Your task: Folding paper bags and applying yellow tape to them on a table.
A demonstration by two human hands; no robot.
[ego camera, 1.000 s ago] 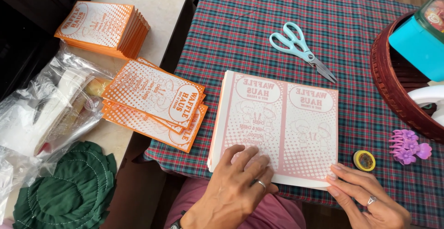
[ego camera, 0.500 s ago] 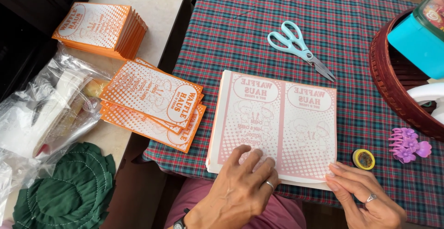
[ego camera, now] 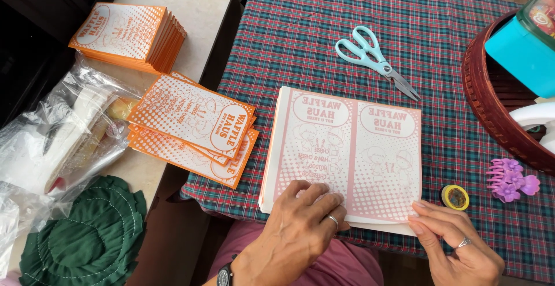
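head view: the left hand (ego camera: 300, 228) lies flat, fingers spread, on the near left part of the stack of pink printed sheets (ego camera: 347, 153), which sits at the near edge of the plaid-covered table (ego camera: 324, 37). the right hand (ego camera: 457, 248) has narrow, curled fingers pinching at the stack's near right corner. the stack overhangs that near edge a little, so a hard tug at the corner could probably slide the pile off or crease the top sheet. two sheets may lift together if the pinch is deep. the yellow tape roll (ego camera: 455, 197), just beside the right hand, could get knocked away.
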